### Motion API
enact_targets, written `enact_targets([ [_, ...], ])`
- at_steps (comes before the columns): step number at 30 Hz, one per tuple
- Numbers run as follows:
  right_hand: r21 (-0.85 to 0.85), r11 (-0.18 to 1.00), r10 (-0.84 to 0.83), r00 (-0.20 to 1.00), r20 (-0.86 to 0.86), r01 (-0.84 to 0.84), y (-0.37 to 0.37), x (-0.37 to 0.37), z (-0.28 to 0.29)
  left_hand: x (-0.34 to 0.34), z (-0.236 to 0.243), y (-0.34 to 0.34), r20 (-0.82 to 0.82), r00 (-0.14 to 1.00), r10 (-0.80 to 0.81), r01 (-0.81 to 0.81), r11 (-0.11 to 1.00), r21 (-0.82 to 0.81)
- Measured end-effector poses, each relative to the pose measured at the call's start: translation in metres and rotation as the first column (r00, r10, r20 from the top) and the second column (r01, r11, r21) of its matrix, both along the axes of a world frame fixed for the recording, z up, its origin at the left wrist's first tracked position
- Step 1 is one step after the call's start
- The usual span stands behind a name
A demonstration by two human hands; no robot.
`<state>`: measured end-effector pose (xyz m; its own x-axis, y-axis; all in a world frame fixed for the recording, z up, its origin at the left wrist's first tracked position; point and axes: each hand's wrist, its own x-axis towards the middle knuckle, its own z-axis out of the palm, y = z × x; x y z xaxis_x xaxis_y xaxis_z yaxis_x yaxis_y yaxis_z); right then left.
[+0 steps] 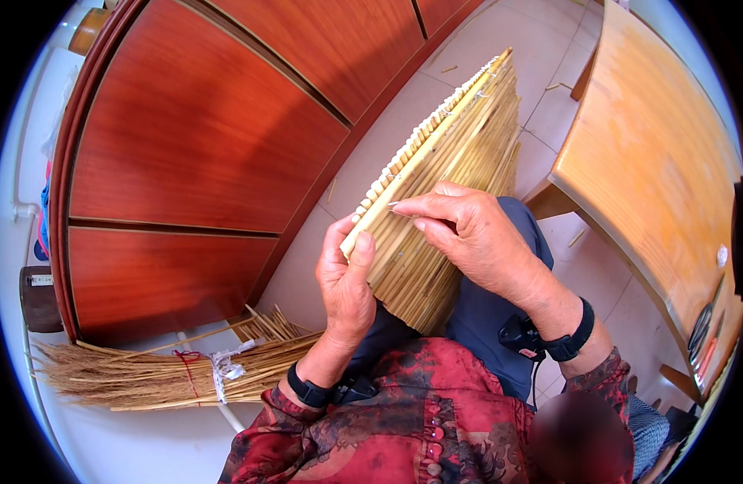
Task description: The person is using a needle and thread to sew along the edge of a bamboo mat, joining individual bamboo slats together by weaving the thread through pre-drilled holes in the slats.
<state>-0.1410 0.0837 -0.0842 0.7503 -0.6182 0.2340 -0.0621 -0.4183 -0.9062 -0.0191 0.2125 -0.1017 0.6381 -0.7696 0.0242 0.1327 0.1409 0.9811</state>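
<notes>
A mat of sewn straw-coloured stalks (486,141) leans over my lap, its narrow far end pointing up and away. Along its left edge runs a row of cut stalk ends, with one thicker pale stalk (424,161) lying lengthwise beside them. My left hand (347,286) grips the near corner, thumb on top and fingers underneath. My right hand (480,234) is at the mat's face, index finger and thumb drawn close together near the edge stalk. A tiny pale sliver shows at the index fingertip; whether it is a nail or a held thing is unclear.
Left stands a red-brown wooden cabinet (210,121). Below it lies a tied bundle of feathery stalks (154,375). At right is a wooden table (654,153) with scissors (700,327) near its edge. Stalk scraps (577,238) lie on the tiled floor.
</notes>
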Motion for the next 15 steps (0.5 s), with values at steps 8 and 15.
enact_targets([
  [8,-0.013,0.999,0.031,0.999,-0.030,-0.031,-0.0025,-0.0002,0.0014,0.0013,-0.0024,0.0014,-0.005,1.000,0.016,-0.016,1.000,0.010],
  [15,-0.044,0.998,0.044,0.998,-0.053,-0.046,-0.0048,-0.0035,0.0091,-0.0001,-0.0033,0.0029,0.044,0.999,0.001,-0.002,1.000,0.024],
])
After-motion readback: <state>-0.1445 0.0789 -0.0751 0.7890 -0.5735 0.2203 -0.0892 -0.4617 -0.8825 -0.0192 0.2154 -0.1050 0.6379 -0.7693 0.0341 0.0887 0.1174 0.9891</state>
